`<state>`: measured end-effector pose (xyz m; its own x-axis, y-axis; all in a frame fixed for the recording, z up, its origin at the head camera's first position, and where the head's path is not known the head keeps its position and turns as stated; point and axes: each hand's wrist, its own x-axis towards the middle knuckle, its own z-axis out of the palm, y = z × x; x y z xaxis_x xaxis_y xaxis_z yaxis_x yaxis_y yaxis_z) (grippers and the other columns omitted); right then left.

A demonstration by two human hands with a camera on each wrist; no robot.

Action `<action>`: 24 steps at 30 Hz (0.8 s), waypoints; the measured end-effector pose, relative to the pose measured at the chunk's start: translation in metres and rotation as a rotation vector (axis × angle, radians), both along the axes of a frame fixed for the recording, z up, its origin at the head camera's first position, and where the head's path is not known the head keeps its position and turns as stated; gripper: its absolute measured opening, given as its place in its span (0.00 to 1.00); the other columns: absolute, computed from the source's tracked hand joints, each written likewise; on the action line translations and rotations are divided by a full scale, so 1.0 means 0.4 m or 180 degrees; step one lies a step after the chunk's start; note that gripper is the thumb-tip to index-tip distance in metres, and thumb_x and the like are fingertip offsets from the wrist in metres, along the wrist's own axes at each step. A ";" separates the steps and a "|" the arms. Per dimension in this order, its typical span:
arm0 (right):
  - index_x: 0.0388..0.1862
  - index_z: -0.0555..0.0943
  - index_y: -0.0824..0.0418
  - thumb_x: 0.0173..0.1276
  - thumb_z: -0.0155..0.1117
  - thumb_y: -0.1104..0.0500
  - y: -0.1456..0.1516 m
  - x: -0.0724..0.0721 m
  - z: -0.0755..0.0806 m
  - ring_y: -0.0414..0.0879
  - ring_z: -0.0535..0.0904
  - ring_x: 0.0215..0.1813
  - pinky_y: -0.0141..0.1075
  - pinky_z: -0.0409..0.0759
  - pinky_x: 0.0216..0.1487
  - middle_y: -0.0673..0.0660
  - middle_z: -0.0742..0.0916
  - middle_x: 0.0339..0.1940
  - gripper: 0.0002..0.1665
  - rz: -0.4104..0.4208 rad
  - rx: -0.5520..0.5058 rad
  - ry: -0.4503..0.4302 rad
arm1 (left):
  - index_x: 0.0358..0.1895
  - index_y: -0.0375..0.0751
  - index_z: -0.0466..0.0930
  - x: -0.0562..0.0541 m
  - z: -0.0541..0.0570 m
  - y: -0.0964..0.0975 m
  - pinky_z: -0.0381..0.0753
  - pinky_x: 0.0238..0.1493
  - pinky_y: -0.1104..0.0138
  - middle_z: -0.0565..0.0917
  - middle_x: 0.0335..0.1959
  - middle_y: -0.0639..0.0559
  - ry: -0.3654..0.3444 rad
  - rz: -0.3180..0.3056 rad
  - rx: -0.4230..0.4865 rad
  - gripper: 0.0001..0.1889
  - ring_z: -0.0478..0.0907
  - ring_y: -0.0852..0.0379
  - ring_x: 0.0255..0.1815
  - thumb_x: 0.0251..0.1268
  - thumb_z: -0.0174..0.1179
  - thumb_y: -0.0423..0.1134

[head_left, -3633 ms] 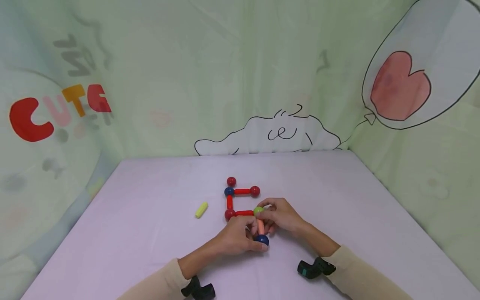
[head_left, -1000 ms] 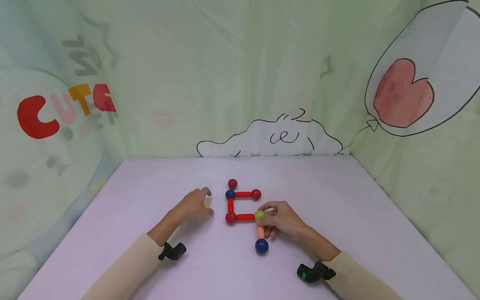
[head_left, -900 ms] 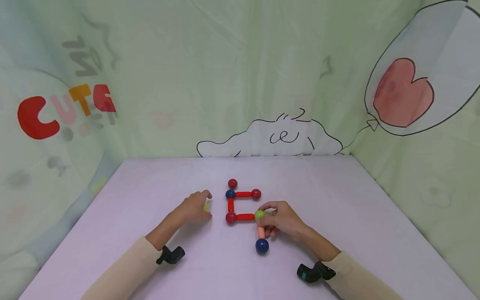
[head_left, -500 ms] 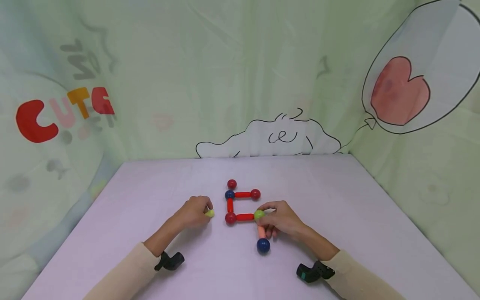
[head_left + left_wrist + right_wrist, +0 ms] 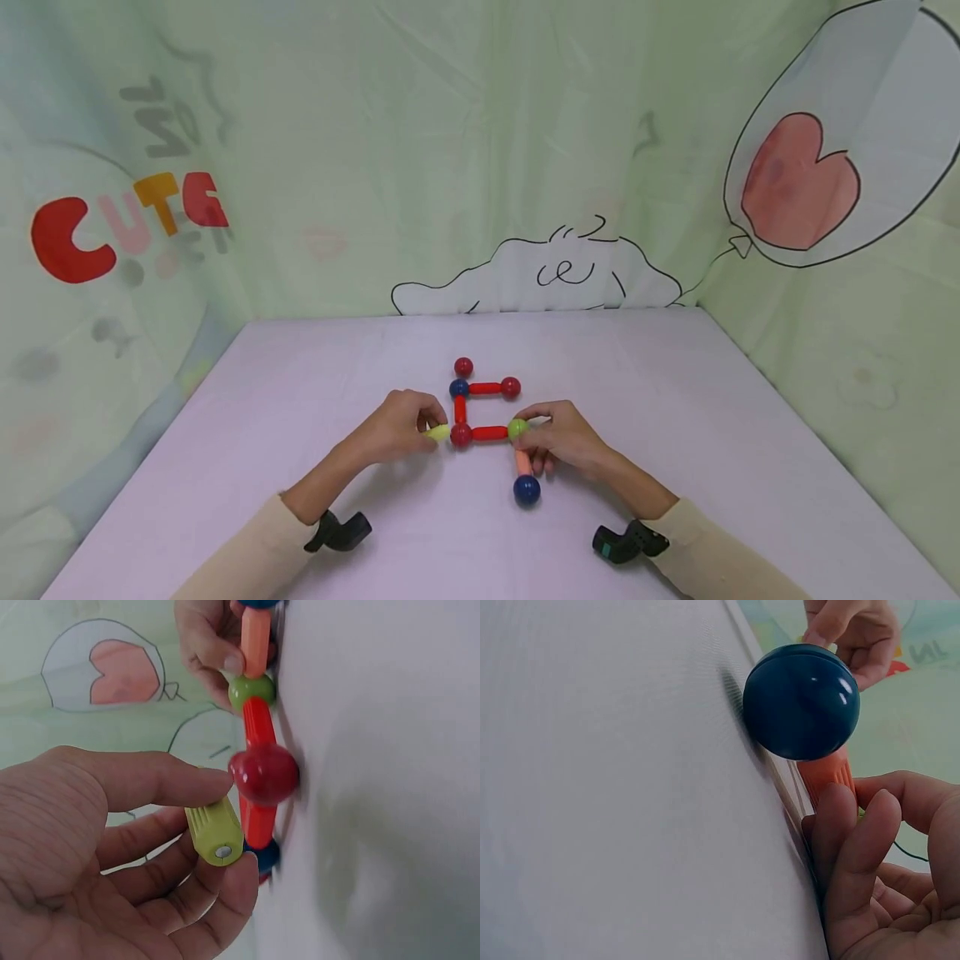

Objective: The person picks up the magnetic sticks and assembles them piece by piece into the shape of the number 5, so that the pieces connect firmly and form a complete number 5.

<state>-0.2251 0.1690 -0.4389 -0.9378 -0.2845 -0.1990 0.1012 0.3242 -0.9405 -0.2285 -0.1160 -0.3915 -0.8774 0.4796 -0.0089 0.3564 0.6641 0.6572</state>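
Observation:
My left hand (image 5: 397, 427) pinches a short yellow magnetic rod (image 5: 437, 432) between thumb and fingers. In the left wrist view a round metal tip shows at the rod's near end. The rod's other end is right at the red corner ball (image 5: 461, 435) of a ball-and-rod figure on the table. My right hand (image 5: 566, 435) holds the green ball (image 5: 517, 429) at the figure's other lower corner. A red rod (image 5: 489, 433) joins these two balls. From the green ball an orange rod (image 5: 522, 462) runs toward me to a large blue ball (image 5: 527, 490), seen close in the right wrist view.
Farther back in the figure, a red rod (image 5: 460, 409) leads to a smaller blue ball (image 5: 459, 387). Another red rod (image 5: 484, 388) runs right to a red ball (image 5: 511, 387). One more red ball (image 5: 463, 367) sits behind. A printed curtain (image 5: 337, 167) hangs round the white table (image 5: 637, 367).
My left hand left the blue ball's end, picked the yellow rod up from the table's left side and carried it right to the red corner ball. My right hand stays at the green ball.

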 end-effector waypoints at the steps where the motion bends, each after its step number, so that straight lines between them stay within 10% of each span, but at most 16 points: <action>1: 0.57 0.80 0.69 0.61 0.72 0.61 0.000 0.000 0.000 0.45 0.81 0.17 0.30 0.77 0.19 0.59 0.86 0.21 0.26 -0.0005 0.0009 -0.0005 | 0.38 0.41 0.85 0.005 0.002 0.005 0.81 0.37 0.67 0.82 0.31 0.55 -0.0008 -0.0067 0.0018 0.11 0.76 0.55 0.35 0.53 0.72 0.26; 24: 0.57 0.81 0.68 0.61 0.70 0.61 0.004 -0.007 -0.002 0.44 0.79 0.17 0.31 0.78 0.20 0.58 0.85 0.20 0.25 0.0020 0.0006 -0.0029 | 0.40 0.46 0.88 0.082 -0.047 0.157 0.80 0.37 0.75 0.82 0.27 0.65 -0.0211 -0.0990 -0.0095 0.09 0.76 0.67 0.29 0.56 0.73 0.30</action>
<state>-0.2280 0.1705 -0.4397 -0.9341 -0.2899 -0.2082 0.1078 0.3268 -0.9389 -0.1958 -0.0531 -0.4103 -0.6857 0.7236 -0.0792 0.5024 0.5492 0.6678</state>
